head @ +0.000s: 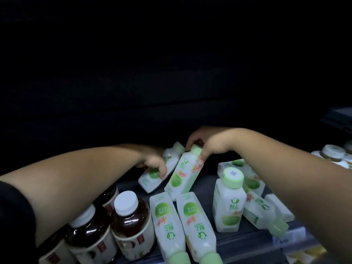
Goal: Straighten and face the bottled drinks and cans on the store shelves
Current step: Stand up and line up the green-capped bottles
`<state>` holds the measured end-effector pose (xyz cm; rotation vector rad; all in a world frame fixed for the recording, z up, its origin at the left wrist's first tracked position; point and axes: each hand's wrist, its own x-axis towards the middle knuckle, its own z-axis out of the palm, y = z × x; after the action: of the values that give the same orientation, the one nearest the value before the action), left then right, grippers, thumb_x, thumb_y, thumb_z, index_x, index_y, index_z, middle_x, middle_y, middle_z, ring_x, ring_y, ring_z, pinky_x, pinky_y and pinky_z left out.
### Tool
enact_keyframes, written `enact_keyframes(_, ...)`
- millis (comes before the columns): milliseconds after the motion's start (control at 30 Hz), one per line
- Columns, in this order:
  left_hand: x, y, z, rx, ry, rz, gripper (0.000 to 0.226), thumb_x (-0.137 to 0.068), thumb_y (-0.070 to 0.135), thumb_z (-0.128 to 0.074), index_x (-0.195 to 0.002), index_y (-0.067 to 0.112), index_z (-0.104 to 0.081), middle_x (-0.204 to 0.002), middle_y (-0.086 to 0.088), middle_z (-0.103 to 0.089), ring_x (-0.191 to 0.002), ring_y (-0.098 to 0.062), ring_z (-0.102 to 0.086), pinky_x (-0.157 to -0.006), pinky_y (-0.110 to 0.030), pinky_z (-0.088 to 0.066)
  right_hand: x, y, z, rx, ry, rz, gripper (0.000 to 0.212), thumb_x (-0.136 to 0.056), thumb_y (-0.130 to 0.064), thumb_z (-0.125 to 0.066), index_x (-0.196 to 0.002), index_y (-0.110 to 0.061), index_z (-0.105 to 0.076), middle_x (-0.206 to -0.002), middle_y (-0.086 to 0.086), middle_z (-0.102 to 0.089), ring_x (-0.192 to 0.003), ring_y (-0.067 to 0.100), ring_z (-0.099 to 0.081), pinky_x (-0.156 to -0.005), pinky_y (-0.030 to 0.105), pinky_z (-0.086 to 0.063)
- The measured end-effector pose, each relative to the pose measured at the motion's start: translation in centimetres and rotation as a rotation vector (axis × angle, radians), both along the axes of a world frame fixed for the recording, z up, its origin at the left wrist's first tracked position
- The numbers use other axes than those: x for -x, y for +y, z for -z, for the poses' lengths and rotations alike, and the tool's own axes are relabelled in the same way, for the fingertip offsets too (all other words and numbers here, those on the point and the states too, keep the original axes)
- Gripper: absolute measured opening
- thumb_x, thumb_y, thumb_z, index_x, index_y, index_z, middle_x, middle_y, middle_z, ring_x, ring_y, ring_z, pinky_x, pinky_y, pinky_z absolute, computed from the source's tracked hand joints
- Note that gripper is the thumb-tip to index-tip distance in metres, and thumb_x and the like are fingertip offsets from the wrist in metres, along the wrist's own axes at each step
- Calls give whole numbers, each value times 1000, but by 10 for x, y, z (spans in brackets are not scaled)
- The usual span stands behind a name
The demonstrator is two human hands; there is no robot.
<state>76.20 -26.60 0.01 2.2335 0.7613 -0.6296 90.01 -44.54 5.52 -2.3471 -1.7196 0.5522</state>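
Several white bottles with green caps lie toppled on a dark shelf (pixel 202 185). My right hand (pixel 208 144) grips the green cap end of a tilted white bottle (pixel 181 178) deep on the shelf. Just left of it, my left hand (pixel 154 161) holds a second tilted white bottle (pixel 152 178) by its body. Two more white bottles (pixel 169 221) lie flat at the front, caps toward me. One white bottle (pixel 228 202) stands upright at the right, with others lying beside it (pixel 264 210).
Brown tea bottles with white caps (pixel 131 221) stand upright at the front left, under my left forearm. More white-capped bottles (pixel 333 153) stand at the far right. The back of the shelf and everything above it is dark.
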Motion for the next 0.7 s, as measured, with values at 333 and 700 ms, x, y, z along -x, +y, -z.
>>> enact_keyframes(333,26,-7,-31,156,-453,-58,57,-78,11,-80,-126,21,-49,-116,-5,-65,-107,-23,-65,-82,-45,-59,18,26,-22,14,-63,-79,37,-81,-17,-76,-116,-26,-68,-109,-9,-64,-100,11,-61,-87,26,-51)
enact_keyframes(700,37,-19,-40,-23,-429,90,53,-74,27,-85,-116,31,-54,-114,6,-62,-107,-15,-61,-83,-35,-57,28,11,-21,27,-53,-55,47,-86,-14,-72,-129,-28,-60,-119,-14,-59,-111,9,-56,-95,28,-46)
